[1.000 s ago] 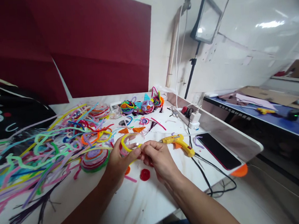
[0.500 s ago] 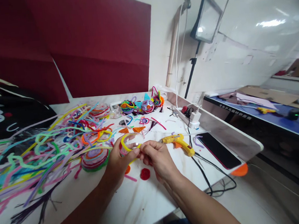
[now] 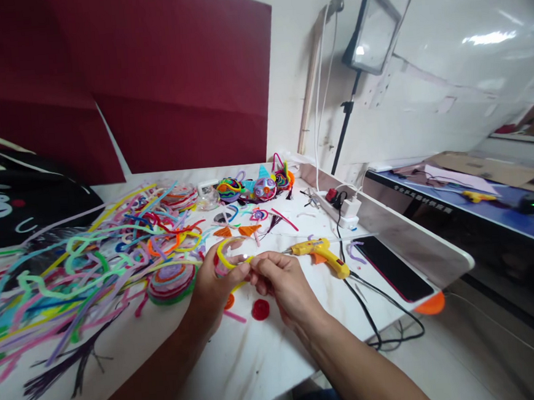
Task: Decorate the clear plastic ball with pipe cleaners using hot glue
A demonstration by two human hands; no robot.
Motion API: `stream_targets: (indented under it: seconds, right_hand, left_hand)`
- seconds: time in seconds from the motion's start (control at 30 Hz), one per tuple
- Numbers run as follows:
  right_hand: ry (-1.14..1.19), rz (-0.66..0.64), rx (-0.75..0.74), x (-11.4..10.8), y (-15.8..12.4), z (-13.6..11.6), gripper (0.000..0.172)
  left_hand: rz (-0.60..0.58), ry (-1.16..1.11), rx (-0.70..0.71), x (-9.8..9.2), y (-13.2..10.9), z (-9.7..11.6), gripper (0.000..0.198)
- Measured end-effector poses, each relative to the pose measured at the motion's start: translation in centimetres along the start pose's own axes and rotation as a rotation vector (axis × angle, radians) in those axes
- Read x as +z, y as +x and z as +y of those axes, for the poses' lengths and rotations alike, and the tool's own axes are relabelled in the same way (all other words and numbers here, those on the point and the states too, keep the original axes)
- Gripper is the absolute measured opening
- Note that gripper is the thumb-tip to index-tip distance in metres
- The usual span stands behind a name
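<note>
My left hand (image 3: 211, 292) is curled around a clear plastic ball (image 3: 239, 248). A yellow pipe cleaner (image 3: 222, 256) runs along the ball's near edge in a curve. With fingertips pinched together, my right hand (image 3: 283, 283) grips the pipe cleaner at the ball's right side; its end is hidden by the fingers. Just beyond my right hand, a yellow glue gun (image 3: 318, 253) lies with its nozzle towards the knuckles. On the table below sit a red coil disc (image 3: 260, 309) and a pink pipe cleaner piece (image 3: 234, 316).
A tangled heap of colourful pipe cleaners (image 3: 100, 262) spreads across the left. Decorated balls (image 3: 265, 188) stand at the back. To the right are a power strip (image 3: 342, 212), a phone (image 3: 392, 268) and the glue gun's black cable (image 3: 388, 300). A low partition (image 3: 403, 232) borders the table.
The view has shifted slightly. Both hands keep nearly the same pose on the ball and the yellow pipe cleaner.
</note>
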State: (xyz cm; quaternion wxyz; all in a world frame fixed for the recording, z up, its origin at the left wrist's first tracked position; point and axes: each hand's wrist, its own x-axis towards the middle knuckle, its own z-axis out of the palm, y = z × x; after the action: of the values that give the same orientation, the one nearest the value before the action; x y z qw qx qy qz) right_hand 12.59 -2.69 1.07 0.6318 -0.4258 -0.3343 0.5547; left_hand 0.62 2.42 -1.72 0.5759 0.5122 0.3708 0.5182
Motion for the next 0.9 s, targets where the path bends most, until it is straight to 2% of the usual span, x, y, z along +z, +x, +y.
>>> stream_targets:
  seconds: [0.43,0.67,0.77,0.9]
  right_hand:
    - [0.062,0.002,0.009,-0.2,0.3,0.3,0.014]
    - [0.148,-0.034,0.072,-0.8,0.9,0.7,0.012]
    - [0.186,-0.062,0.078,-1.1,1.3,0.6,0.012]
    - [0.216,-0.030,0.084,-1.1,1.8,0.1,0.012]
  left_hand:
    - [0.045,0.197,0.083,-0.1,0.1,0.2,0.067]
    - [0.090,0.266,0.193,0.1,0.3,0.0,0.065]
    - [0.038,0.208,0.153,0.3,0.1,0.1,0.068]
    - [-0.101,-0.005,0.086,0.6,-0.4,0.4,0.064]
